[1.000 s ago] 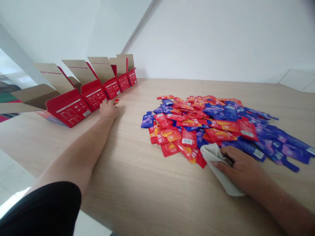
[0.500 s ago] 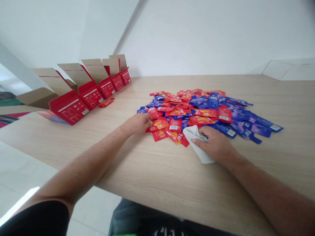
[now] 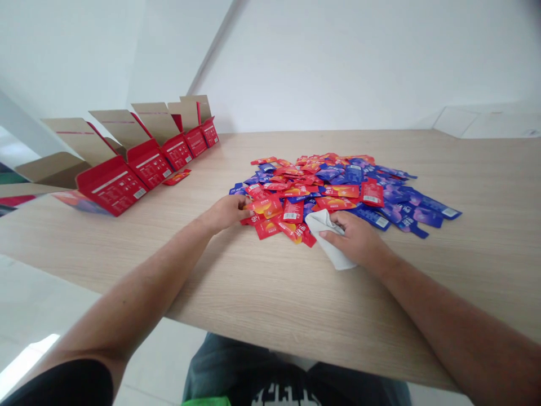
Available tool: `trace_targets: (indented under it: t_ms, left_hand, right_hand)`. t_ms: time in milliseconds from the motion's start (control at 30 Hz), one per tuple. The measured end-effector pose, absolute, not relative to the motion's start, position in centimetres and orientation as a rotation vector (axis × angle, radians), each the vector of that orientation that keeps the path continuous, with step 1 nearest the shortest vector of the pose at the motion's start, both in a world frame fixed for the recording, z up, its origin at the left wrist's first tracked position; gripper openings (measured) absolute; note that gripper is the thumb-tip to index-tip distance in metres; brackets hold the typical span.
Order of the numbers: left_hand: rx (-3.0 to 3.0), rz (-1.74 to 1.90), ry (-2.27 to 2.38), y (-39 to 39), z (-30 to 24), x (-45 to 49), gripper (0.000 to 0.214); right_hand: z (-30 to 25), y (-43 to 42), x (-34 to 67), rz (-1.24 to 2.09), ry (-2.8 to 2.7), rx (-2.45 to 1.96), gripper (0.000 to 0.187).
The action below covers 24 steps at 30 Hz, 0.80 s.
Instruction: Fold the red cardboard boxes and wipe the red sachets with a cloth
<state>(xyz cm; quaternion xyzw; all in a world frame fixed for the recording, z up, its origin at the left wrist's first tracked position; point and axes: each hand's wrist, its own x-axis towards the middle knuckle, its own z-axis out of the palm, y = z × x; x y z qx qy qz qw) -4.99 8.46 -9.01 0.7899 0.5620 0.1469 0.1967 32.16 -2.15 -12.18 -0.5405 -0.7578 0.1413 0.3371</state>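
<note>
A wide heap of flat red and blue sachets (image 3: 321, 189) lies on the wooden table (image 3: 338, 304). My left hand (image 3: 228, 213) rests at the heap's near left edge, its fingertips on a red sachet (image 3: 262, 208). Whether those fingers grip it, I cannot tell. My right hand (image 3: 353, 239) is closed over a crumpled white cloth (image 3: 327, 239) at the heap's near edge. A single red sachet (image 3: 176, 177) lies apart from the heap, just in front of a row of open red cartons (image 3: 112, 186).
The cartons stand along the table's left side with their tan flaps raised. A white wall rises behind the table's far edge. The table's near edge runs below my forearms, and my dark shorts show beneath it.
My left hand has gone from the cartons to the heap, leaving a red sachet on the table by the cartons. My right hand keeps the cloth. The view has tilted and pulled back.
</note>
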Motion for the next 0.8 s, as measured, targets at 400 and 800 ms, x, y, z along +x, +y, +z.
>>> trace_targets:
  t_ms: [400,800]
  left_hand:
    - [2.522,0.01,0.878,3.4,-2.9,1.7,0.018]
    - [2.514,0.222,0.829,2.8,-4.0,6.7,0.009]
  right_hand:
    - [-9.9,-3.9,32.1,0.974,-2.104,-0.866,0.045]
    - [-10.2,-5.0,30.0,0.87,-2.275,-1.018,0.024]
